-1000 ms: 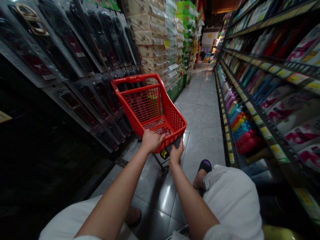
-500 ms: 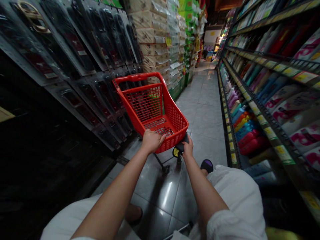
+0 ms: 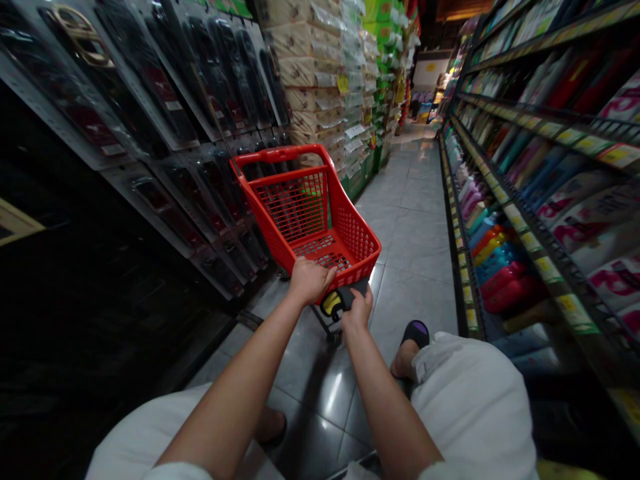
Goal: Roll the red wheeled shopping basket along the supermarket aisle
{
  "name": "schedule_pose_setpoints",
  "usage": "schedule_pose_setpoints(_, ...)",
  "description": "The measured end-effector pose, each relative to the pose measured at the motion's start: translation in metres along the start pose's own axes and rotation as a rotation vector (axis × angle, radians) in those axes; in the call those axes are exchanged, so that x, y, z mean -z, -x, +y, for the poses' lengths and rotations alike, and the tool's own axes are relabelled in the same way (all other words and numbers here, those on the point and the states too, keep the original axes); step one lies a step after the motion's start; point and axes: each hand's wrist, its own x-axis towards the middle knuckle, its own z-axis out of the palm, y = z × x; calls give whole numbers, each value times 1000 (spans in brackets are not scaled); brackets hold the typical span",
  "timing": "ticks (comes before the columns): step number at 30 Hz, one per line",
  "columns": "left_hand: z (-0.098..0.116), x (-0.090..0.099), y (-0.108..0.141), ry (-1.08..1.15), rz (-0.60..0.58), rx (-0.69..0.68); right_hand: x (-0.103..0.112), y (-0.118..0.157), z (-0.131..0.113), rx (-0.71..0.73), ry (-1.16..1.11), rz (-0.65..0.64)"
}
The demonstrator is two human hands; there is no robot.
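Observation:
A red plastic shopping cart [image 3: 353,208] stands in front of me, its grated basket tilted in view. My left hand [image 3: 310,281] is closed over the near rim of the basket, thumb pointing right. Just right of it and lower, my right hand [image 3: 359,308] grips a black item with a yellow oval patch [image 3: 344,297]; its exact kind is not clear. That item is held against or just in front of the basket's near wall; whether they touch I cannot tell.
On the left hang packaged belts [image 3: 220,73], with stacked wrapped cartons [image 3: 313,73] behind the cart. Shelves of bottles and packs [image 3: 555,167] line the right side. Grey tiled floor [image 3: 420,200] runs down the aisle. A sandalled foot [image 3: 414,337] is at lower right.
My right hand has moved left and slightly down with the black item, bringing its yellow patch closer to my left hand. My left hand stays on the basket rim.

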Motion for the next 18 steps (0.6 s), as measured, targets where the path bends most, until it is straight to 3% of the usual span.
schedule_pose_setpoints(3,0,2,-1,1,-10,13,-15,-16,-39,153,-21,40)
schedule_pose_setpoints(5,1,2,-3,3,-19,20,-18,-18,-48,225,-15,27)
schedule_pose_setpoints(7,6,3,-4,6,-28,30,-12,-13,-39,216,22,69)
schedule_pose_setpoints(12,31,7,1,44,-42,42,16,2,4,-58,83,177)
schedule_pose_setpoints(15,37,15,7,110,-73,-82,29,-4,4,-61,47,231)
schedule_pose_setpoints(18,17,25,9,219,-134,-341,39,-16,-11,-33,43,272)
